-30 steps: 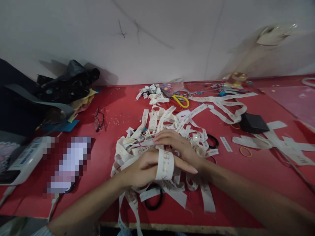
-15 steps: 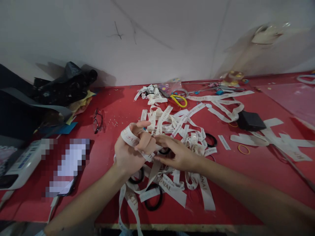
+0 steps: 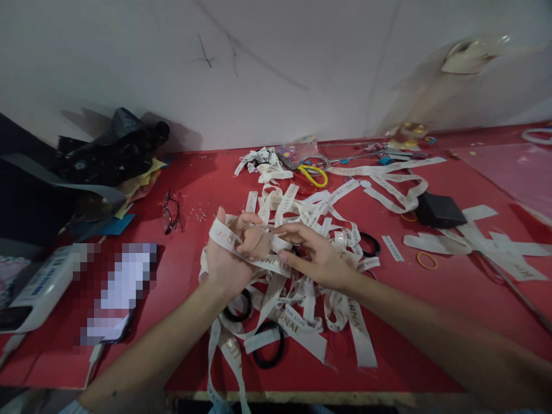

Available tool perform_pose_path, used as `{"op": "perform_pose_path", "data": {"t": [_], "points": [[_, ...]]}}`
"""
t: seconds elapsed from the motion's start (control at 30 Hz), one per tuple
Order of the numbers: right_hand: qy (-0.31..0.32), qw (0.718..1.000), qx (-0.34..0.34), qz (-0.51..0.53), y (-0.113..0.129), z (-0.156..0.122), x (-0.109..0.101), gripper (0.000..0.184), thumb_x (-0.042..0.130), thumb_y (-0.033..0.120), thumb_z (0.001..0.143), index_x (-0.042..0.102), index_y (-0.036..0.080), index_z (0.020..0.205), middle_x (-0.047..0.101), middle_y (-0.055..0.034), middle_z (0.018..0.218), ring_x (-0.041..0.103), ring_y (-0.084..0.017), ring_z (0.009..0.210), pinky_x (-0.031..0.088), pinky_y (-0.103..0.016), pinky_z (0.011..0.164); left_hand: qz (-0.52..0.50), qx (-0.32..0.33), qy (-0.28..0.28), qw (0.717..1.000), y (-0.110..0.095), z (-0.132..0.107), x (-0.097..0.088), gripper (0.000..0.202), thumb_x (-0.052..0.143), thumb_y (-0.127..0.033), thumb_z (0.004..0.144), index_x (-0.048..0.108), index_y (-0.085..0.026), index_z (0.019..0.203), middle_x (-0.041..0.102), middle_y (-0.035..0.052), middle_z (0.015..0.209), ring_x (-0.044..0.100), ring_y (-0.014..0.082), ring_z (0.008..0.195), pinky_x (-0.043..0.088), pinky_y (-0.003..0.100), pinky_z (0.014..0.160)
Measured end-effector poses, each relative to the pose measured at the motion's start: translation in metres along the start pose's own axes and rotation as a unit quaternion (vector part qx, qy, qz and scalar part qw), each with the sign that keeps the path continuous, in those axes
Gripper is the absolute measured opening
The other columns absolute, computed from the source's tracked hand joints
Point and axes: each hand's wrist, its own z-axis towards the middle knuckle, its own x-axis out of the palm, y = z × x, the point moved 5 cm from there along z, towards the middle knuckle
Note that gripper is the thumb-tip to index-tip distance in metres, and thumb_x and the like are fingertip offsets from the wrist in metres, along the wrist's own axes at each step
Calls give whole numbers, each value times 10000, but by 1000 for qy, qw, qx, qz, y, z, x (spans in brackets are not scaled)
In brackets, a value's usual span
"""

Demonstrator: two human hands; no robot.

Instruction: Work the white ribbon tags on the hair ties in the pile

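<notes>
My left hand (image 3: pixel 230 253) is raised over a heap of cream printed ribbon strips (image 3: pixel 302 230) on a red table (image 3: pixel 202 172). Its fingers are curled, and one ribbon strip (image 3: pixel 221 232) is wrapped around them. My right hand (image 3: pixel 317 259) meets it from the right and pinches the same ribbon where it leaves the left fingers. Black hair ties (image 3: pixel 268 345) lie under and in front of my hands.
Yellow-handled scissors (image 3: pixel 314 174) lie behind the heap. Glasses (image 3: pixel 169 210) and a black plastic bag (image 3: pixel 116 144) sit to the left, with a white device (image 3: pixel 38 284) at the left edge. A black box (image 3: pixel 439 210), more ribbon and rubber bands (image 3: pixel 426 260) lie to the right.
My left hand turned from lying flat with a ribbon loop on its fingers to a raised, curled grip. My right hand moved from on top of the heap to pinching the ribbon.
</notes>
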Motion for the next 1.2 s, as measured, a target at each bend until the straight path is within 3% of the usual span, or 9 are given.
{"op": "perform_pose_path", "data": {"t": [0.2,0.37,0.53,0.7,0.8,0.97,1.1,1.2], "points": [[-44,997,-1,-57,-3,3,-2,189,625,230,865,628,212,1053,706,-44,990,679,-158,918,544,-267,814,-5,14,-10,1000,-5,0,0,803,43,-493,991,729,-151,752,122,-59,451,138,97,418,222,232,444],[-15,996,-13,-86,-3,2,2,252,631,249,857,596,211,1104,709,-43,997,685,-169,915,546,-283,815,36,-19,27,999,3,-1,0,623,251,-504,986,719,-153,772,134,-72,448,121,85,417,203,225,443],[7,985,-91,-149,5,-2,6,365,544,144,847,546,212,1206,694,-88,1133,684,-199,1001,555,-321,861,118,-61,88,987,9,-5,3,511,461,-561,909,727,-139,799,144,-94,425,94,60,397,147,214,425],[42,986,-118,-115,8,-2,6,518,506,99,817,479,230,1317,614,-91,1306,604,-216,1185,518,-347,970,198,-62,124,970,18,-8,8,594,424,-618,900,695,-116,733,193,-88,414,127,52,379,137,210,419],[29,989,-114,-93,7,-4,2,544,493,105,811,467,241,1336,575,-85,1353,560,-226,1239,479,-377,1027,223,-64,131,964,28,-5,15,632,397,-656,889,672,-116,709,199,-82,428,136,54,392,131,216,426],[-39,994,-53,-86,1,-8,-8,352,494,210,849,547,240,1196,656,-76,1169,637,-234,1061,532,-384,911,208,-87,194,955,48,3,34,575,448,-632,878,684,-115,786,218,-86,405,123,50,365,83,230,414],[-67,996,-19,-49,0,-9,-12,270,540,300,863,541,242,1128,665,-51,1030,650,-208,927,546,-336,797,187,-93,204,956,55,1,32,541,407,-555,932,690,-115,794,214,-87,424,139,53,378,119,231,420],[-79,996,-3,-38,2,-7,-12,202,513,274,900,555,241,1095,653,-33,924,639,-182,858,522,-298,737,204,-86,204,954,52,-7,23,452,470,-494,923,703,-117,832,232,-74,480,190,66,431,127,242,451]]}}
